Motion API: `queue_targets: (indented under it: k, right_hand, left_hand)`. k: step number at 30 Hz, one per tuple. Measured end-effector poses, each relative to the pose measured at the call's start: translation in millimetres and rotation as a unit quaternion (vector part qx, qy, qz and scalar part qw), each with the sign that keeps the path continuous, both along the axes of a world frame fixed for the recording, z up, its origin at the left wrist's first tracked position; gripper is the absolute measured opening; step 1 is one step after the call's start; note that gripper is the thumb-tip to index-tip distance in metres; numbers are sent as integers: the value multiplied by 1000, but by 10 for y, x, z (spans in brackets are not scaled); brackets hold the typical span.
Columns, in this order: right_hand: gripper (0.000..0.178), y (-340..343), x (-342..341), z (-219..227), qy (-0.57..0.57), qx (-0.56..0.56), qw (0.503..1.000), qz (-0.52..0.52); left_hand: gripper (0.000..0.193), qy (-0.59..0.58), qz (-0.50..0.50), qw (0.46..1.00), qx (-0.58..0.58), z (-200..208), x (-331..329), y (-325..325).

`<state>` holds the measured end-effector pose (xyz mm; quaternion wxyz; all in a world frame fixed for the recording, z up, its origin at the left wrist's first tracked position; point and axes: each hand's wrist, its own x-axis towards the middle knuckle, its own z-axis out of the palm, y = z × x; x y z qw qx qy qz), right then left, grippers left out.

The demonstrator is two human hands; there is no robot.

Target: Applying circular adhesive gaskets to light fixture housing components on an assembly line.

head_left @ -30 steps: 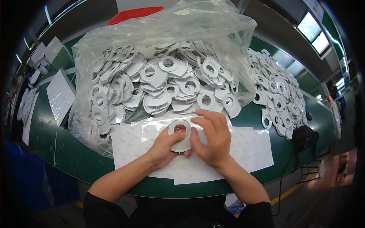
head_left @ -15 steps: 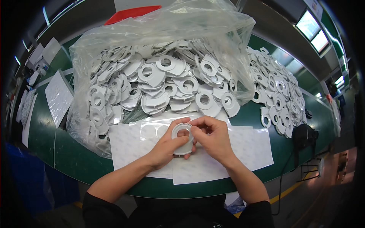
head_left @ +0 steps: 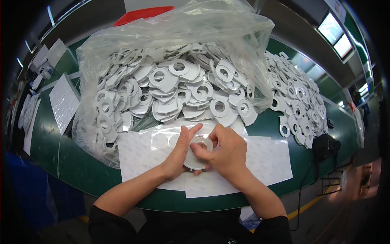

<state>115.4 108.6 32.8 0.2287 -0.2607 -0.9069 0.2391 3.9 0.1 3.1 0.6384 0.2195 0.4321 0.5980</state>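
Observation:
A white plastic part (head_left: 194,162), flat with a round ring opening, is held between my two hands over the paper sheets. My left hand (head_left: 177,157) supports it from the left and below, its thumb raised off the face and some fingertips showing under the lower edge. My right hand (head_left: 230,156) grips the right side, with its thumb laid across the ring and its other fingers bent at the rim. That thumb covers part of the opening. Under my hands lie white sheets (head_left: 260,162) with a clear glossy film on top.
A large clear plastic bag (head_left: 91,61) lies open beyond the sheets, full of similar white parts (head_left: 164,81). Another heap of them (head_left: 298,103) is at the right on the green table (head_left: 97,179). A black bag-like object (head_left: 326,146) sits at the right edge; a film-wrapped stack (head_left: 64,103) stands left.
My left thumb has lifted from the part's face and points up. My right hand has shifted over the part, its thumb now across the ring. The part has moved slightly right.

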Motion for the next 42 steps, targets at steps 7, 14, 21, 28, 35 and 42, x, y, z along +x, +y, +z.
queue_targets:
  k: [7,14,21,28,35,42]
  right_hand:
    - [37,137,103,125,-38,-96,993,65]
    - [22,217,155,180,-39,-251,960,116]
    - [15,171,106,-2,-5,-196,978,73]
    - [14,446,165,57,49,-323,938,115]
    - [27,1102,399,176,583,-495,639,-81]
    - [28,1005,367,254,517,-486,696,-113]
  left_hand:
    - [87,-69,20,996,-54,73,-23,45]
    - [94,-89,-5,996,-21,45,-50,19]
    - [91,-96,-15,995,-35,37,-80,32]
    - [78,-114,12,993,3,19,-32,30]
    - [69,-57,17,998,3,4,14,29]
    - [51,-12,58,997,44,102,-136,-56]
